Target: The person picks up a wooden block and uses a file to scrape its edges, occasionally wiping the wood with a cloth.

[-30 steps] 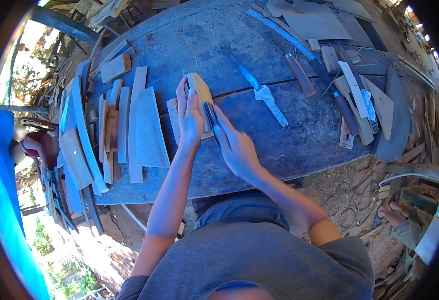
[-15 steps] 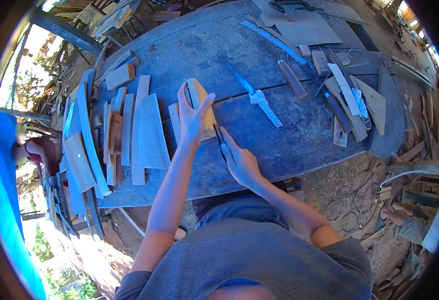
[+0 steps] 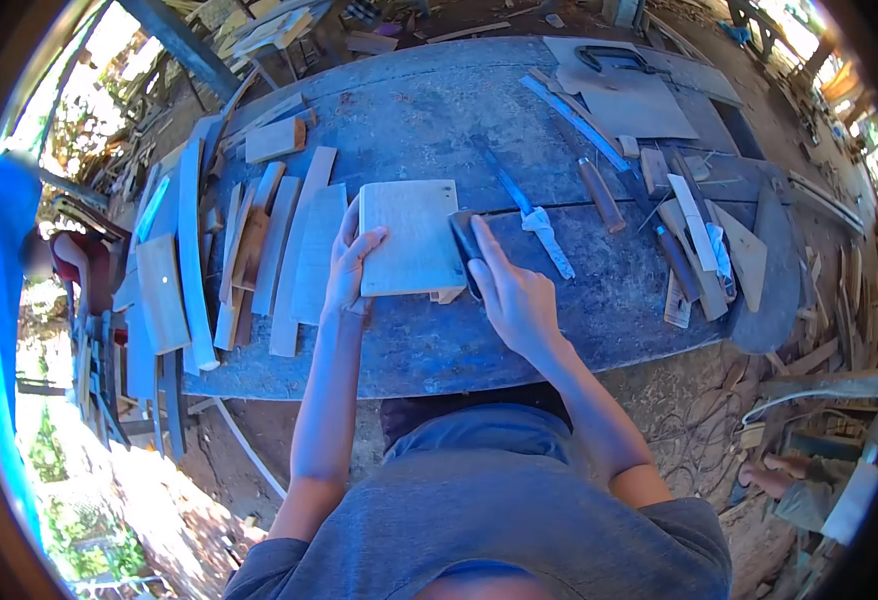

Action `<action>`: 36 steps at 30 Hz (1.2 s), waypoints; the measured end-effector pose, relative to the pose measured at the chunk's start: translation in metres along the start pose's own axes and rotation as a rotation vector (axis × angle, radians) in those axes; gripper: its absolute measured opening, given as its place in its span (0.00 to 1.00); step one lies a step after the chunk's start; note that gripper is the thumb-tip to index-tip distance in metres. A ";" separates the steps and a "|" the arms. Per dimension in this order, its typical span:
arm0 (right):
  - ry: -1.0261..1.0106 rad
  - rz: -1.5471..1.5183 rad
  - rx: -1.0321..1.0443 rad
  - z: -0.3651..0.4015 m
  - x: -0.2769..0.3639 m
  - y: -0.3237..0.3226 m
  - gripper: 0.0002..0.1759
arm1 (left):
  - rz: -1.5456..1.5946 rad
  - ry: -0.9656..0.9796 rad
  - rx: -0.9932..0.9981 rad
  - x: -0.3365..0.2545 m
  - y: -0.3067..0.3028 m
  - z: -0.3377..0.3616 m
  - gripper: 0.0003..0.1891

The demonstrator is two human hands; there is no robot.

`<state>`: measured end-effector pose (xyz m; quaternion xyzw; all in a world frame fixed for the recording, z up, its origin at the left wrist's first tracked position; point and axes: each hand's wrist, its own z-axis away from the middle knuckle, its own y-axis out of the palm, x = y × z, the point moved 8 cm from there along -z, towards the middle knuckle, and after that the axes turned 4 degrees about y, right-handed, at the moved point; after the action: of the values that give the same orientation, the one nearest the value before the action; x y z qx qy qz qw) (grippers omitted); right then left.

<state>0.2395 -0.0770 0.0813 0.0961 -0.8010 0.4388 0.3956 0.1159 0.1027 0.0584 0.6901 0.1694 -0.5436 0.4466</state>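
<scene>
Pale wood slats [image 3: 294, 250] are fanned out on the left of the frame, side by side and right up against your left hand [image 3: 349, 265], with another person's arm [image 3: 67, 268] at the far left edge beyond the bench. That hand has its fingers spread and curled over the left edge of the wooden board [image 3: 411, 238], pinning it flat on the blue-grey workbench [image 3: 409, 350] at the centre of the frame. A small block [image 3: 446, 295] pokes out from under the board's lower right corner, so the board may not be sitting level. I'd judge it could rock or skid if you lean on that side. Moving right, your right hand [image 3: 517, 300] is closed around a dark tool [image 3: 467, 248] pressed to the board's right edge. I cannot tell which way its edge faces. If it slips along the wood, your left fingertips lie straight across from it. Just beside your right knuckles lies a knife [image 3: 537, 218] with a cloth-wrapped handle, close enough to catch a wrist. Further right sit a wooden-handled chisel [image 3: 599, 195], a long metal strip [image 3: 577, 122] and loose offcuts [image 3: 734, 250], crowding the right of the bench.
</scene>
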 end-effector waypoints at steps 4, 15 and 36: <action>-0.148 0.275 0.035 -0.003 0.025 0.012 0.30 | -0.349 -0.109 -0.105 -0.016 -0.006 0.002 0.41; -0.178 0.486 -0.011 -0.077 0.033 0.019 0.26 | -0.961 0.018 0.117 -0.010 -0.007 -0.016 0.43; 0.180 -0.480 0.188 -0.056 -0.039 0.062 0.26 | -0.300 -0.045 -0.199 0.057 -0.040 0.030 0.32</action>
<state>0.2655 -0.0037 0.0319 0.2800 -0.6727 0.4116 0.5474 0.0892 0.0861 -0.0105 0.5972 0.3134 -0.6002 0.4300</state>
